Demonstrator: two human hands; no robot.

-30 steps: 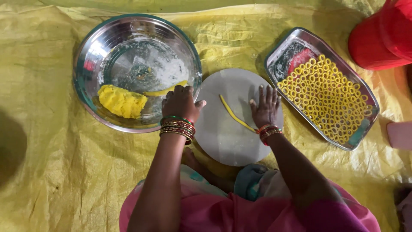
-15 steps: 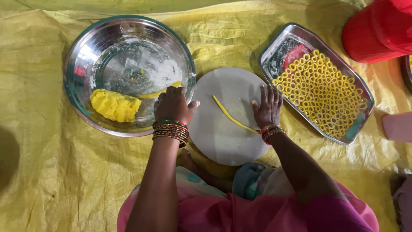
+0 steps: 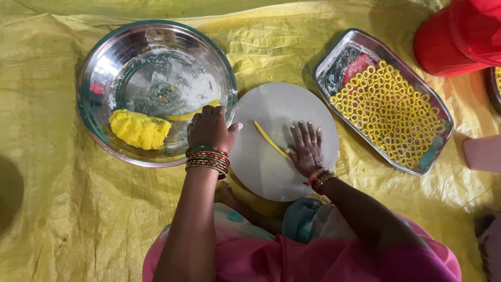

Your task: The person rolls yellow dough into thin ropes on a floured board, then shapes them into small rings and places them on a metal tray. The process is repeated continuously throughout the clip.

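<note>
My right hand (image 3: 307, 149) lies flat, fingers spread, on a round grey board (image 3: 271, 175), its palm pressing the near end of a thin yellow dough rope (image 3: 267, 137). Over the rim of a large steel bowl (image 3: 104, 57), my left hand (image 3: 209, 128) is curled with its fingertips on the end of a yellow dough strip (image 3: 182, 116) that lies inside. A lump of yellow dough (image 3: 138, 129) sits in the bowl to the left of that strip. Both wrists wear bangles.
A steel tray (image 3: 339, 57) at the right holds several small yellow dough rings (image 3: 391, 120). A red container (image 3: 459, 36) stands at the far right, a pink object (image 3: 482, 152) below it. A yellow sheet (image 3: 62, 209) covers the floor.
My right hand has slid down and left along the dough rope, now covering its near end. My left hand stays at the bowl's rim on the strip.
</note>
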